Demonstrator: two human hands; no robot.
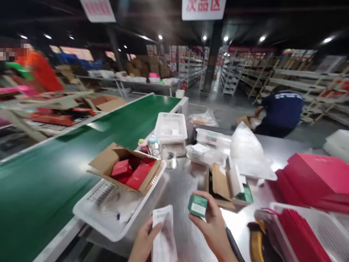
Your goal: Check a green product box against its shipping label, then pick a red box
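Note:
Between the thumb and fingers of my right hand is a small green box with a white label facing me. My left hand pinches a white printed paper slip, its thumb lying on top. Both hands are above the metal table. Just beyond my right hand stands an open cardboard box, with more green boxes at its right side. To the left, an open carton with red boxes inside rests on a white plastic basket.
A green conveyor belt runs along the left. Toward the back are a white basket, a tape roll and small jars. Pink boxes and a yellow-black device are at right. A person in dark blue bends beyond the table.

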